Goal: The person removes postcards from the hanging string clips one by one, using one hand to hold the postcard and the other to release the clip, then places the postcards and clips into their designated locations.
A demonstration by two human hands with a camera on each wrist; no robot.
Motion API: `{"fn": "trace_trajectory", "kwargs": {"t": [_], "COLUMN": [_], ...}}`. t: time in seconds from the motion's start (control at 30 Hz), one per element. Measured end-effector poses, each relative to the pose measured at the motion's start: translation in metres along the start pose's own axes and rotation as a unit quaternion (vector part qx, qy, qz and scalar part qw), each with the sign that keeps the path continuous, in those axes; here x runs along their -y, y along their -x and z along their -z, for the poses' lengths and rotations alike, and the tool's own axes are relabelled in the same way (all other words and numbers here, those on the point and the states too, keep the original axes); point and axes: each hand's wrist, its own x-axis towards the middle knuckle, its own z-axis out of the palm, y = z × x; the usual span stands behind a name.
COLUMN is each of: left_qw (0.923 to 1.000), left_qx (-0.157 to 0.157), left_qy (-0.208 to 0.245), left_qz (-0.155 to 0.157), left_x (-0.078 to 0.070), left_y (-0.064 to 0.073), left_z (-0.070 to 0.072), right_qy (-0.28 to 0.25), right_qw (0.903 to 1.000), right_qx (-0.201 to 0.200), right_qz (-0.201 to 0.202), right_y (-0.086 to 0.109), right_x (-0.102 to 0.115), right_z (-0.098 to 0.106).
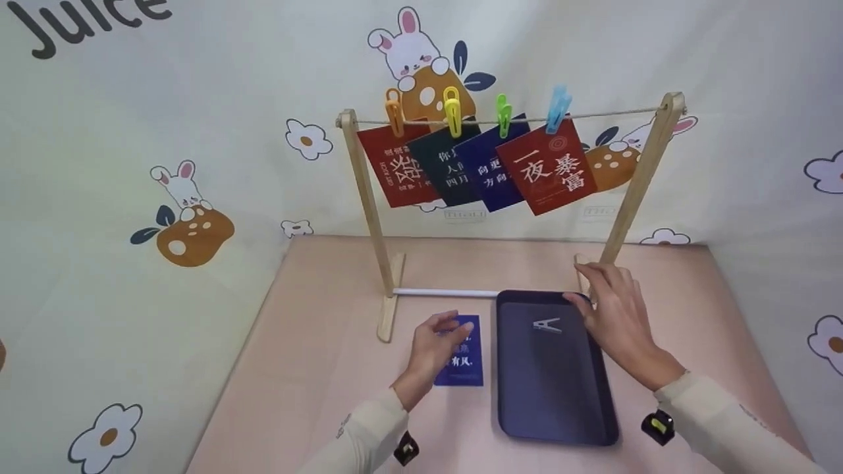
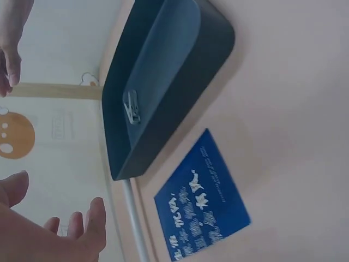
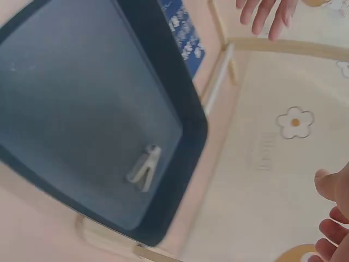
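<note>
My left hand [image 1: 431,345] hovers over a blue card [image 1: 469,375] with white writing, its fingers loosely bent and nothing between them. The card lies flat on the table, left of a dark blue tray [image 1: 553,395]. Inside the tray, near its far end, a grey clothespin [image 2: 131,107] lies on its side. My right hand [image 1: 619,316] is raised by the tray's far right corner, thumb and fingers apart, holding nothing. Four-cornered cards hang from a string on the wooden rack: a red card [image 1: 550,168] in front, then a blue card [image 1: 484,174], a green card [image 1: 441,174] and another red card [image 1: 392,178].
The rack's left post [image 1: 369,204] and right post [image 1: 639,184] rise behind the tray. A white bar [image 1: 448,292] joins them low down. Orange [image 1: 394,112], yellow [image 1: 452,112], green [image 1: 504,115] and light blue clothespins [image 1: 558,108] grip the string. A patterned cloth [image 1: 197,118] surrounds the pink table [image 1: 316,395].
</note>
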Motion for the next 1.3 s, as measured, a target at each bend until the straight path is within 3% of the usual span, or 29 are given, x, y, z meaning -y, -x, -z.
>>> {"fn": "trace_trajectory", "kwargs": {"t": [0.23,0.37,0.53,0.77,1.0,1.17,1.3], "left_qw": [0.9977,0.9961,0.9918,0.9805,0.9757,0.9753,0.9769], "left_qx": [0.025,0.036,0.063,0.091,0.094,0.104,0.095], "left_qy": [0.061,0.071,0.094,0.155,0.161,0.138,0.121], "left_qz": [-0.014,-0.038,-0.059,-0.080,-0.115,-0.138,-0.148], "left_x": [-0.023,-0.033,-0.051,-0.084,-0.108,-0.117,-0.122], "left_y": [0.003,0.004,0.000,-0.005,-0.012,-0.020,-0.028], "left_z": [-0.012,-0.018,-0.022,-0.031,-0.044,-0.052,-0.057], "right_qy": [0.027,0.026,0.033,0.069,0.095,0.099,0.101], "right_qw": [0.9975,0.9927,0.9827,0.9674,0.9536,0.9466,0.9401], "right_qx": [-0.010,-0.026,-0.038,-0.006,0.024,0.028,0.020], "right_qz": [0.065,0.115,0.178,0.244,0.284,0.305,0.325], "right_y": [-0.016,-0.025,-0.042,-0.071,-0.096,-0.119,-0.138], "right_x": [0.007,0.010,0.015,0.023,0.033,0.043,0.052], "right_z": [0.020,0.029,0.048,0.077,0.098,0.111,0.115]}}
